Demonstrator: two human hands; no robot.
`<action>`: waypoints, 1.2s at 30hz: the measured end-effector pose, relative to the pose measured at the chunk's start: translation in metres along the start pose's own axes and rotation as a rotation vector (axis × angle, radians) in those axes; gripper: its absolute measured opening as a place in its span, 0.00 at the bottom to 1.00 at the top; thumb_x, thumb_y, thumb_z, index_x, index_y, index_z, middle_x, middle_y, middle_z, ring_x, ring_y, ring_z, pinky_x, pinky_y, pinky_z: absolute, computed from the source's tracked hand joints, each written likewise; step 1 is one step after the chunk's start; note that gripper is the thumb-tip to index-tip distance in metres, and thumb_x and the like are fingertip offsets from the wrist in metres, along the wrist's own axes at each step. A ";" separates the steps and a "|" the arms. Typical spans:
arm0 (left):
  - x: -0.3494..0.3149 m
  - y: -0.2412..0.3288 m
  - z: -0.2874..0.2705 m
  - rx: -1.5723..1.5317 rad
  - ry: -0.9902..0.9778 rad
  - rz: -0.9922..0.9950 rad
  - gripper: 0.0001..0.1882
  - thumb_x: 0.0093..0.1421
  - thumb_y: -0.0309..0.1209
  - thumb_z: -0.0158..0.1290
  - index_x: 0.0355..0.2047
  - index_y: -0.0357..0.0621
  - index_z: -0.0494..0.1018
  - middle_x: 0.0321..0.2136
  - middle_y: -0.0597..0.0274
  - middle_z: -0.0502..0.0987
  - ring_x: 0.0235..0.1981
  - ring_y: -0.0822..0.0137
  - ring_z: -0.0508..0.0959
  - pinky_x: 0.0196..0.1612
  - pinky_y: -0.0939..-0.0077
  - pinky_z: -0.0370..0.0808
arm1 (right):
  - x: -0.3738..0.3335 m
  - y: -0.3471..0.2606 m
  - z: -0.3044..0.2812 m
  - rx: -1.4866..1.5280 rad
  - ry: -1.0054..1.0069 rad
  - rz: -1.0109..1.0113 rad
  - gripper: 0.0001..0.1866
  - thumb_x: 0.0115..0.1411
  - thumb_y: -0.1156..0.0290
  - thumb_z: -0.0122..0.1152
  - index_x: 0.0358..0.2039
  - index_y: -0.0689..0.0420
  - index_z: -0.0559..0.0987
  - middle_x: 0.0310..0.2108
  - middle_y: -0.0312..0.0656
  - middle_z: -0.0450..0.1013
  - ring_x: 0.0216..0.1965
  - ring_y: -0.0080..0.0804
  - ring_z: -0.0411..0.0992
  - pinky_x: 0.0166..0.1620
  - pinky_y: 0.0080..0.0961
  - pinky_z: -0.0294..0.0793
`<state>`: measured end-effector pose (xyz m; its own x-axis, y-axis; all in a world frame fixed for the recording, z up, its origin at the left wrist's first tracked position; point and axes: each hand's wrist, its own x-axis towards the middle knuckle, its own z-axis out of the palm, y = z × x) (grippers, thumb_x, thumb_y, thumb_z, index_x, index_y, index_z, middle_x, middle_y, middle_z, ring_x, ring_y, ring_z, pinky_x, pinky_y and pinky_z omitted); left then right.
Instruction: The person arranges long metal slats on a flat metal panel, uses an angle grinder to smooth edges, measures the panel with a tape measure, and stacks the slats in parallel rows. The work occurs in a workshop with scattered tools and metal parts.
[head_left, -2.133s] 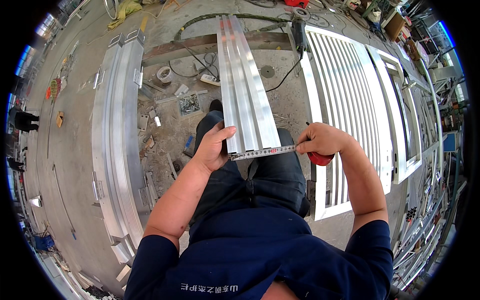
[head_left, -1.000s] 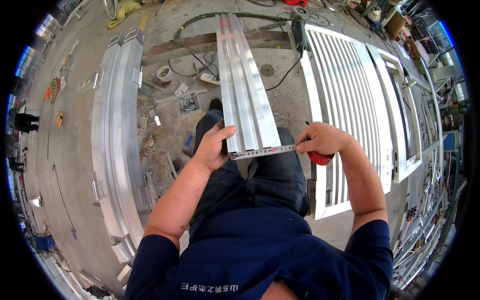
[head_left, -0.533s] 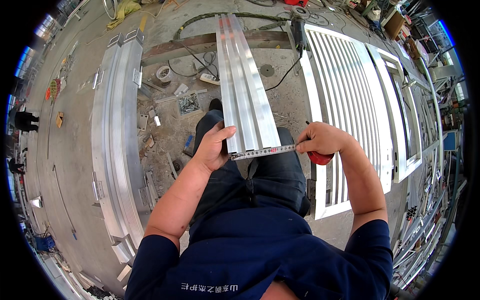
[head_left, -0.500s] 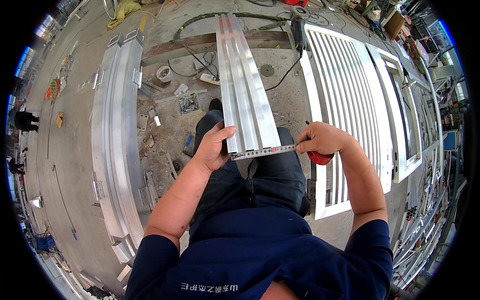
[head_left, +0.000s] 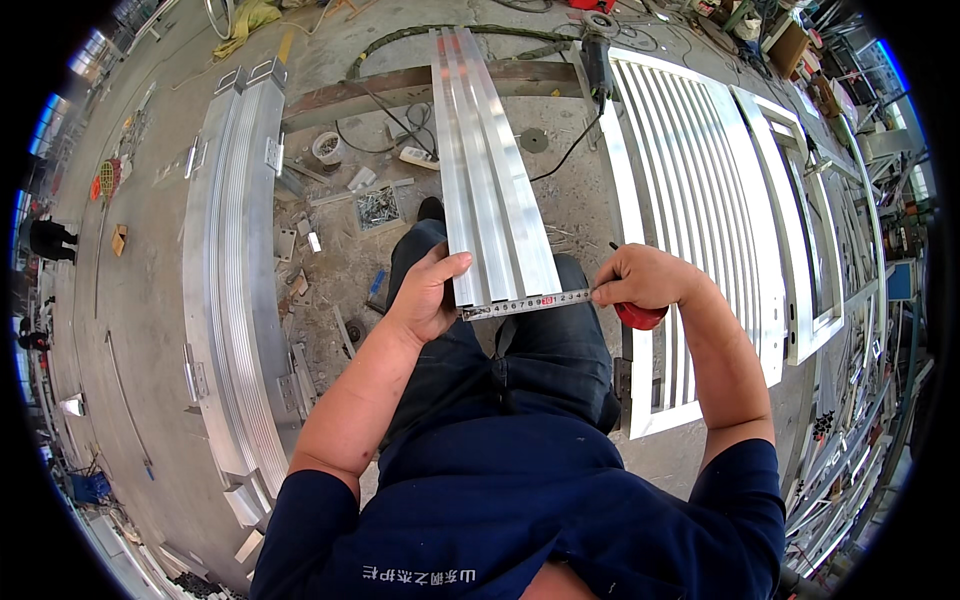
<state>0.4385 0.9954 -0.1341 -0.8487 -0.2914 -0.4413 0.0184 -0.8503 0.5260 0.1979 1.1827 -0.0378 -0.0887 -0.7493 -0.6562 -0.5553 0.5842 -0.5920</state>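
Note:
A long silver aluminium profile with raised ribs (head_left: 497,200) extends away from me, its near end above my thighs. My left hand (head_left: 427,297) is closed on the left corner of that end, thumb on top, the other fingers mostly hidden beneath. Across the cut end runs the pulled-out blade of a tape measure (head_left: 520,305), its left tip beside my left fingers. My right hand (head_left: 647,275) pinches the blade just past the profile's right edge and holds the red case (head_left: 640,317) under the palm. A thin dark stick (head_left: 614,245) pokes out above the right fingers; its kind is unclear.
On the left lies a stack of long aluminium sections (head_left: 235,280); on the right, a white slatted panel (head_left: 700,220) with an angle grinder (head_left: 597,65) at its far corner. A tray of screws (head_left: 378,208) and a white tub (head_left: 328,148) sit on the floor.

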 end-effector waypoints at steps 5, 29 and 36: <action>-0.001 0.000 0.002 0.000 0.005 0.001 0.29 0.63 0.28 0.50 0.62 0.33 0.57 0.52 0.51 0.73 0.51 0.58 0.77 0.54 0.60 0.76 | -0.001 0.000 0.000 -0.001 0.005 0.003 0.13 0.58 0.64 0.63 0.35 0.62 0.85 0.27 0.43 0.80 0.27 0.28 0.76 0.34 0.26 0.76; -0.001 0.000 0.002 -0.011 0.016 -0.006 0.27 0.63 0.28 0.51 0.61 0.35 0.59 0.51 0.53 0.73 0.51 0.58 0.77 0.54 0.59 0.75 | -0.001 0.003 0.002 0.009 0.019 0.003 0.12 0.57 0.65 0.64 0.35 0.61 0.85 0.27 0.42 0.80 0.26 0.28 0.76 0.34 0.26 0.75; 0.000 -0.002 0.000 0.015 0.007 0.018 0.25 0.63 0.31 0.51 0.59 0.36 0.62 0.49 0.52 0.75 0.48 0.58 0.78 0.52 0.58 0.77 | -0.002 0.000 0.001 -0.001 0.026 -0.006 0.12 0.57 0.65 0.64 0.34 0.61 0.85 0.26 0.42 0.80 0.25 0.27 0.75 0.33 0.26 0.75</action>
<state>0.4385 0.9968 -0.1355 -0.8444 -0.3100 -0.4370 0.0256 -0.8381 0.5450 0.1992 1.1846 -0.0374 -0.1067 -0.7609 -0.6401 -0.5563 0.5792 -0.5958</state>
